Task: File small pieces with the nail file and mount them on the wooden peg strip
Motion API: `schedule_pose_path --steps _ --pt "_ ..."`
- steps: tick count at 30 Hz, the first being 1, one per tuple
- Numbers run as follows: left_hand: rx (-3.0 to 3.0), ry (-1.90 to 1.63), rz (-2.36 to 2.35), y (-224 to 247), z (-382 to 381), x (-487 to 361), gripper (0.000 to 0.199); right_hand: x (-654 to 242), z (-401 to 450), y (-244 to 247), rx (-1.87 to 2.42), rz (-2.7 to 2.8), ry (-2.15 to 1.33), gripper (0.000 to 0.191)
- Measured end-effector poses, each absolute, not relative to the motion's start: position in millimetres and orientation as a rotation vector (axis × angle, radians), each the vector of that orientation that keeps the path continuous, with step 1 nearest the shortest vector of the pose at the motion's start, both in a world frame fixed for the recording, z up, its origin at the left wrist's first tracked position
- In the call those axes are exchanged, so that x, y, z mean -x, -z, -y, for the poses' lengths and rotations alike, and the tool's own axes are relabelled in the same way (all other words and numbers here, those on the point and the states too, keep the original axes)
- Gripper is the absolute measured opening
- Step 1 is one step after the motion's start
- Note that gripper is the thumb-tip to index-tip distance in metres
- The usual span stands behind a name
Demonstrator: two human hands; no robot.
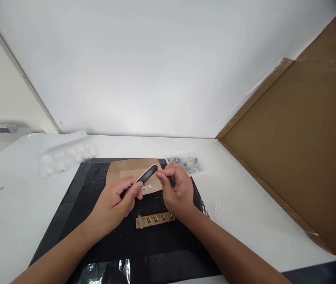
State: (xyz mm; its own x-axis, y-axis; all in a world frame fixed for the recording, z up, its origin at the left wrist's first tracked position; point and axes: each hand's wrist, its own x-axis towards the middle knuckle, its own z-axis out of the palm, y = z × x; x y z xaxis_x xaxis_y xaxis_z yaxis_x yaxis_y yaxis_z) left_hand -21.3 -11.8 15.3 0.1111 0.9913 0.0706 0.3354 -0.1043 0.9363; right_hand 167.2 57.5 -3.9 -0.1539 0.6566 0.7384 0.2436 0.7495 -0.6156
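Observation:
My left hand (117, 201) is closed around a nail file (148, 173), black-faced with a pale edge, tilted up to the right. Close to its upper end, my right hand (176, 185) pinches thumb and forefinger together; whatever sits between them is too small to make out. Behind the hands lies a brown paper tray (117, 165) with several small whitish pieces (146, 187) in it. Below the hands, a yellowish strip (153, 225) bears several shiny metal knobs, and a translucent piece (140, 221) stands on its left end.
A black mat (105, 244) covers the middle of the white table (5, 213). Clear packaging with white contents (64, 157) lies at the back left, a bag of teal and white bits (188, 162) behind my right hand. A cardboard panel (298, 157) stands on the right.

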Motion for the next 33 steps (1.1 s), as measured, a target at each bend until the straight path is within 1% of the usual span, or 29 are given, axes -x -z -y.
schedule_pose_path --steps 4,8,14,16,22,25,29,33 --pt "-1.537 -1.017 -1.337 -15 15 18 0.041 -167 -59 4 0.704 1.764 -0.202 0.015" --pt "-1.612 -1.025 -1.349 -15 17 15 0.037 -165 -62 7 0.726 1.803 0.015 0.016" --pt "-1.753 -1.063 -1.422 -17 17 16 0.034 -157 -59 9 0.620 1.948 0.115 0.019" --pt "-1.760 -1.070 -1.435 -17 17 16 0.034 -157 -60 7 0.648 1.927 0.158 0.022" --pt "-1.749 -1.091 -1.459 -16 18 15 0.036 -159 -64 5 0.687 2.011 0.105 0.025" --pt "-1.780 -1.111 -1.442 -17 18 14 0.036 -160 -64 3 0.733 1.943 0.126 0.024" --pt "-1.914 -1.160 -1.455 -19 18 14 0.034 -160 -62 0 0.701 2.009 0.082 0.027" --pt "-2.009 -1.216 -1.438 -20 19 12 0.031 -161 -61 -4 0.776 1.979 0.086 0.027"
